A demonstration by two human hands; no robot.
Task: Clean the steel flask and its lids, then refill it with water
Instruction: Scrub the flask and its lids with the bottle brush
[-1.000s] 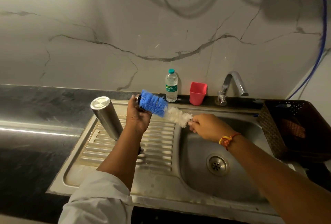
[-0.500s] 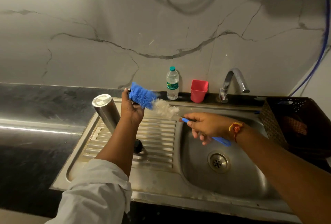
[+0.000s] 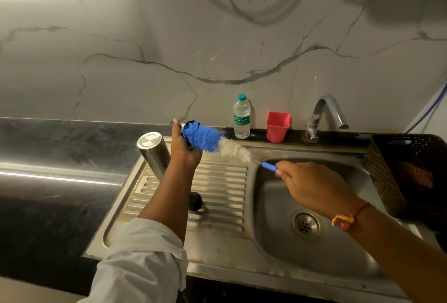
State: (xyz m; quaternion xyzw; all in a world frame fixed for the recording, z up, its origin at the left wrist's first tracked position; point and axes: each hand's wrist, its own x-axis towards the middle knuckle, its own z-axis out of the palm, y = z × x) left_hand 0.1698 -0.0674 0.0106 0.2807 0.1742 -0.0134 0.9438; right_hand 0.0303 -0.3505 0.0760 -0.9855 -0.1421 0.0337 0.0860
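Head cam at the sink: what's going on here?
A person is scrubbing a flask lid. The left hand holds a small dark lid up over the drainboard, and the right hand grips the blue handle of a bottle brush, its blue bristle end against that lid. The steel flask stands on the drainboard beside the left forearm; a black lid lies nearer the front. No water runs from the tap.

your flask (image 3: 154, 155) is brushed steel with a soft sheen; the sink (image 3: 278, 249) is duller, stained steel. the brush (image 3: 217, 144) is fluffy bristle on a smooth plastic handle (image 3: 270, 165). the counter (image 3: 53, 147) is polished dark stone, the tap (image 3: 325, 109) glossy chrome.
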